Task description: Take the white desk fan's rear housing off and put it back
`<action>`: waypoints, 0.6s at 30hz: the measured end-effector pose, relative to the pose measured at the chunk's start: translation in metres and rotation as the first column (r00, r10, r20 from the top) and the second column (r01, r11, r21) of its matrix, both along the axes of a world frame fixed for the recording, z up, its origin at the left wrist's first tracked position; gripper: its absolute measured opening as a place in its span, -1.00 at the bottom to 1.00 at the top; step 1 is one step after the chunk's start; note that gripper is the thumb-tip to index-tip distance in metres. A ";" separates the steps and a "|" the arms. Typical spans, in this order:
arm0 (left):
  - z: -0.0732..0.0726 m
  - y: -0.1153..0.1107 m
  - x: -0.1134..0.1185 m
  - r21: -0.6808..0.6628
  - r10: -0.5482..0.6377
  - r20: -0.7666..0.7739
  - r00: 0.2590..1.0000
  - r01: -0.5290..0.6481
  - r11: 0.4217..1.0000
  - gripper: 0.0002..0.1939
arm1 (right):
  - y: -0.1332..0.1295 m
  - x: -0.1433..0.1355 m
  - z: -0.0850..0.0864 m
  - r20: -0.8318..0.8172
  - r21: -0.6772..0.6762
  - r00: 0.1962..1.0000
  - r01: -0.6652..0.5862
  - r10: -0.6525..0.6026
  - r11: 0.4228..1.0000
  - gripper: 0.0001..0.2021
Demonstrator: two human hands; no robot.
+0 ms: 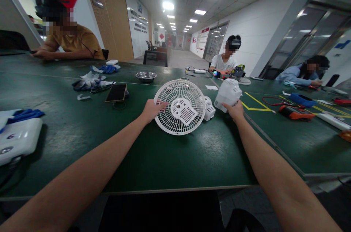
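Observation:
A round white fan grille [179,107] with a slotted centre plate is tilted up above the green table, its back facing me. My left hand [152,110] grips its left rim, thumb over the bars. On the right, my right hand [234,110] is closed on a white plastic housing [228,92] with vent slots near its top. Between the two, partly behind the grille, is a smaller white vented cover [209,108]. Whether it touches the grille I cannot tell.
On the green table [181,162] lie a phone-like device [116,93], gloves [89,80], a metal bowl [146,76], a white box [20,137] at left, and an orange multimeter [296,113] at right. Three other people sit around the table.

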State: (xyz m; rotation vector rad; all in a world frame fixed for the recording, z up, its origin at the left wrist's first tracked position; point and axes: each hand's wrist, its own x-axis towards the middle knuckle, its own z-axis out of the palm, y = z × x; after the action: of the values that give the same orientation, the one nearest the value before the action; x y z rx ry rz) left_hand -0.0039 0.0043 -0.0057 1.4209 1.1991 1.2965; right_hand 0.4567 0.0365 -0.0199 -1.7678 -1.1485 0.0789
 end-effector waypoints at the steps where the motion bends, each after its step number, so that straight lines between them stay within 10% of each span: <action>1: 0.000 0.001 0.000 -0.005 0.001 0.004 1.000 -0.001 1.000 -0.81 | 0.000 -0.001 0.000 -0.009 -0.006 1.000 0.008 -0.008 1.000 -0.16; 12: 0.003 -0.003 0.000 -0.016 -0.008 0.017 1.000 0.008 1.000 -0.79 | -0.015 -0.021 0.017 0.047 0.098 0.986 0.154 -0.159 0.983 0.10; 18: 0.006 -0.006 0.003 0.005 0.000 0.008 1.000 0.000 1.000 -0.83 | -0.035 -0.059 0.046 0.275 0.477 0.941 0.046 -0.198 0.878 -0.32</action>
State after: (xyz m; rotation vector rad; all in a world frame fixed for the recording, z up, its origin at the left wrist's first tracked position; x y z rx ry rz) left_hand -0.0005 -0.0019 0.0003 1.4183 1.1909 1.3048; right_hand 0.3979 0.0014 0.0257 -1.4404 -1.1550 -0.5391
